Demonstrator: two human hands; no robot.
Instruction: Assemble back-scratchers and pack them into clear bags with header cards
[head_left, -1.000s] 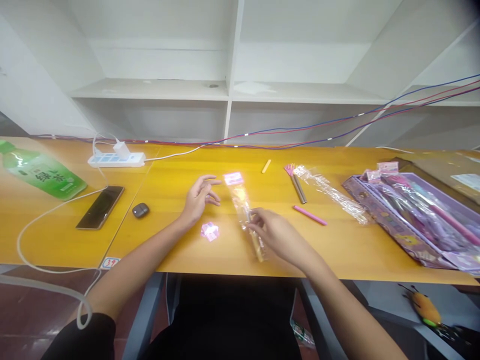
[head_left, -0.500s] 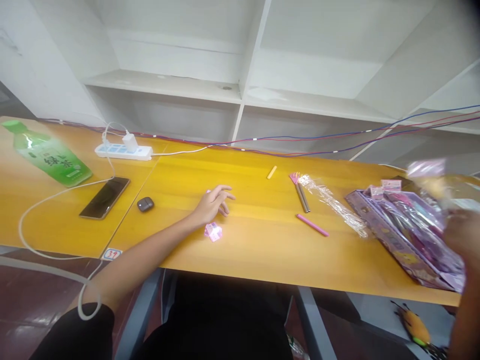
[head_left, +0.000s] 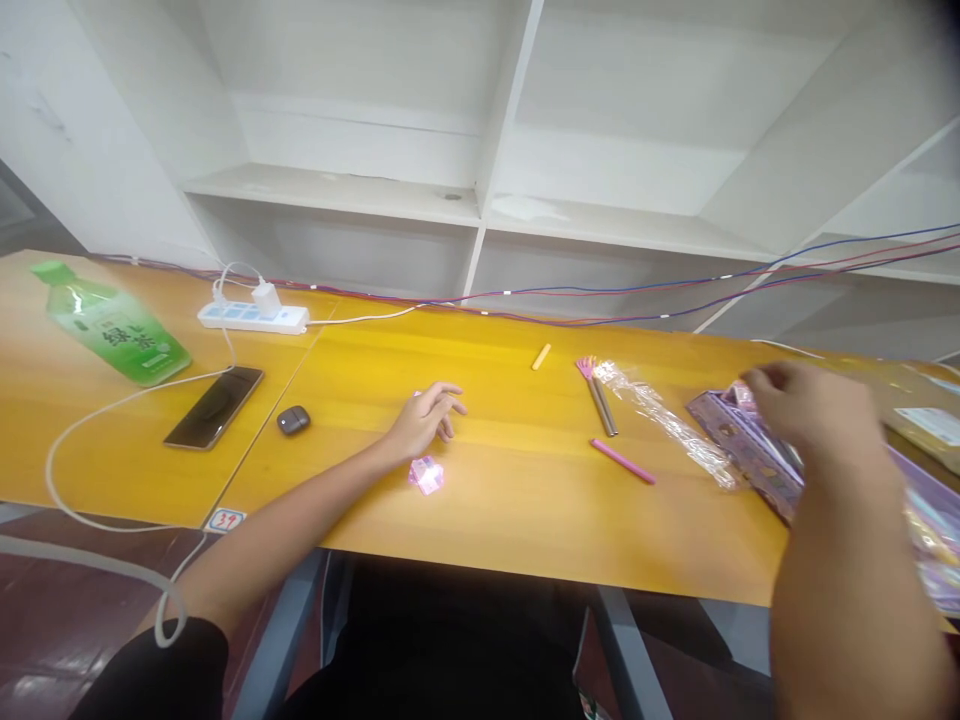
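My left hand rests on the yellow table with its fingers loosely spread and nothing in them. Beside its wrist lies a small pink, shiny folded piece; a sliver of pink also shows behind the hand. On the right, my right hand reaches over a purple patterned box that holds plastic-wrapped packages. Its fingers are curled down by a pink header card, and the fingertips are hidden. My forearm covers much of the box. A colourful wrapped package shows at the far right, in or on something purple.
Mid-table lie a yellow stick, back scratchers with hand-shaped ends, a pink tube and a clear wrapper. Leftward are an earbud case, phone, green bottle and power strip. Cables run along the back.
My right hand has moved left from the right edge to above the box's far end. The wrapped package it held is out of that hand's raised position. My left hand stays in place.
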